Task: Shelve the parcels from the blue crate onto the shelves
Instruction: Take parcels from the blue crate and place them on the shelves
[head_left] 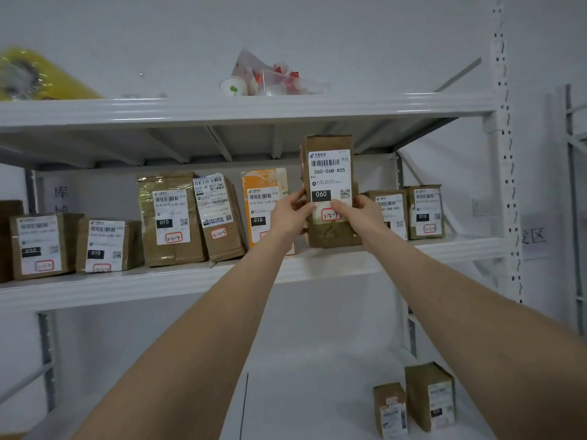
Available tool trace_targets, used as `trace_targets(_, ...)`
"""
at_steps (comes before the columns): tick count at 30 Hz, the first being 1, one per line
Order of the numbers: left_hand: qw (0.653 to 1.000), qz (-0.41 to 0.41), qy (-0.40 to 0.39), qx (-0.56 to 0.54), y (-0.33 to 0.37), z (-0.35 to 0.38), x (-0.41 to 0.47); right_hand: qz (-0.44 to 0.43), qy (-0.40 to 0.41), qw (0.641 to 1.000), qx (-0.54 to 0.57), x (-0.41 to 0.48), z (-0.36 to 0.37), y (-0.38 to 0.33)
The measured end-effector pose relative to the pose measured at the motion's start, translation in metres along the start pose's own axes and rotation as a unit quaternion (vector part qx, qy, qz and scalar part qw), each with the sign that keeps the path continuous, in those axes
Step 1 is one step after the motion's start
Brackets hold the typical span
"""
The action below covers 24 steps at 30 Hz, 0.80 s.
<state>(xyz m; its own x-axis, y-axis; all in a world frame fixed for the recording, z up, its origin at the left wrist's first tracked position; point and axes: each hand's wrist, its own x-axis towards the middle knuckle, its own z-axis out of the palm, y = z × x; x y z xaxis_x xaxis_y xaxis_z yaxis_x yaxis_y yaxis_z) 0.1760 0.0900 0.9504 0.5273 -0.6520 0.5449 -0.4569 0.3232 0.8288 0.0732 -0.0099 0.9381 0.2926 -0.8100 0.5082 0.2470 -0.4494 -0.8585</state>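
White steel shelving (pixel 241 274) fills the view; left hand (pixel 290 214) and right hand (pixel 365 212) grip a tall cardboard parcel (pixel 330 173) upright, placing it; next, release squarely.

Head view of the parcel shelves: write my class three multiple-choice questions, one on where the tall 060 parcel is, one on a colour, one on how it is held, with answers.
1. Where is the tall 060 parcel?
A) top shelf
B) middle shelf
C) lowest shelf

2. What colour is the neighbouring parcel on its left?
A) blue
B) orange
C) green

3. How is the tall 060 parcel held?
A) by both hands, upright
B) by one hand, lying flat
C) by no hand

Answers:
1 B: its lower end is at the middle shelf, in the row of parcels there.
2 B: the neighbouring parcel's wrapper is plainly orange.
3 A: the left hand and right hand grip its lower sides, and it stands on end.
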Motion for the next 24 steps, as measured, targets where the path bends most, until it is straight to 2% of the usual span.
trace_targets(11, 0.992, -0.074, 0.058, 0.088, -0.034, 0.020, 0.027, 0.005, -0.084, 0.995, -0.044, 0.040, 0.006, 0.052)
trace_targets(14, 0.989, -0.091, 0.073, 0.095, -0.039, 0.018, 0.034, -0.019, -0.082, 0.994, -0.064, 0.042, 0.011, 0.056)
trace_targets(24, 0.982, -0.106, 0.070, 0.141, -0.047, 0.004, 0.048, -0.007, -0.077, 0.989, -0.123, 0.042, 0.032, 0.057)
